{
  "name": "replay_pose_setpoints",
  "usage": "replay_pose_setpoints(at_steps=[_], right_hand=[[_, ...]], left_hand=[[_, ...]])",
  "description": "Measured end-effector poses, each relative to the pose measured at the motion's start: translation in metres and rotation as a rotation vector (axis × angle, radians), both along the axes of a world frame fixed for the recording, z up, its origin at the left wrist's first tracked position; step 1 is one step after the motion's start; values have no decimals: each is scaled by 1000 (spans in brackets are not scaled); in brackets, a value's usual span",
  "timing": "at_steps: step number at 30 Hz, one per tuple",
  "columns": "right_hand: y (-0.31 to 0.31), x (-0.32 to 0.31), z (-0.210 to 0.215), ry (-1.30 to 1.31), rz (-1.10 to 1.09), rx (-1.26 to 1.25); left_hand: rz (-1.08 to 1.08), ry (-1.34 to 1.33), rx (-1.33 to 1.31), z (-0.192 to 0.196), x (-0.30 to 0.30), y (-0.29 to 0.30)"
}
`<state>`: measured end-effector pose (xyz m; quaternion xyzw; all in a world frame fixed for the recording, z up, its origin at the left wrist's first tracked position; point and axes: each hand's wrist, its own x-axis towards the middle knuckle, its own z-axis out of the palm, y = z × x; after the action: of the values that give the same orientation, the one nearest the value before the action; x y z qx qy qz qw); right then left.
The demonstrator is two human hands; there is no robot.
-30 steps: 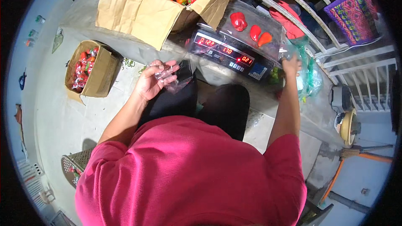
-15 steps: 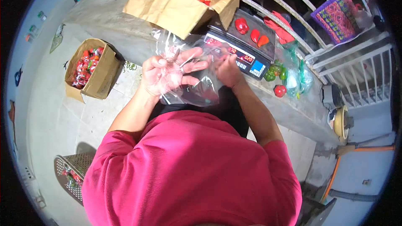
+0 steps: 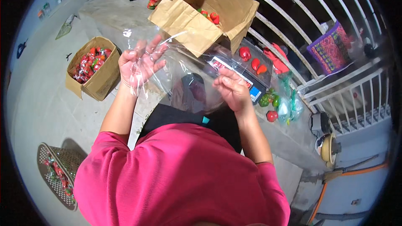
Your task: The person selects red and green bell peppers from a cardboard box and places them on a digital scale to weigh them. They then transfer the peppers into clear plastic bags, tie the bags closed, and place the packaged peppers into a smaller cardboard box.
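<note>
- Plastic bag, thin, clear and crinkled, hangs stretched between both hands above the person's lap, in front of the weighing scale; light glints off its creases.
- Left hand is raised with fingers spread wide, the film draped over the palm and trailing down past the wrist.
- Right hand pinches the bag's other edge with fingers curled around it.
- Weighing scale is flat and rectangular, wrapped in clear film, with a few glossy red peppers lying on its tray.
- Large cardboard box, brown, stands open behind the scale, flaps folded out, with red and green peppers inside.
- Small cardboard box sits on the grey concrete floor to the left, full of red peppers.
- Bagged peppers, green and red, lie just to the right of the scale.
- Woven mesh basket lies at the lower left.
- White metal railing runs along the right.
</note>
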<state>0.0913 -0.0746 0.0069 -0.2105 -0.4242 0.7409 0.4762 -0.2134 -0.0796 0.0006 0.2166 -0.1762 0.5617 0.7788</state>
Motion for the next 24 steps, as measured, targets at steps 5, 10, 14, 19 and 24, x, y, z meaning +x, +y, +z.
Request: replay_pose_setpoints(at_steps=[5,10,14,19,24], right_hand=[[-6,12,8,-146,-149,23],[2,24,-1,-300,-302,56],[8,40,-2,-501,-367,42],[-4,33,-1,-348,-284,-152],[-2,38,-19,-386,-363,-42]], left_hand=[[70,75,-102,-13,-1,1],[71,156,-146,-29,-8,7],[153,366,-291,-31,-14,6],[357,853,-533,-62,-34,5],[1621,1648,13,-43,15,-11]])
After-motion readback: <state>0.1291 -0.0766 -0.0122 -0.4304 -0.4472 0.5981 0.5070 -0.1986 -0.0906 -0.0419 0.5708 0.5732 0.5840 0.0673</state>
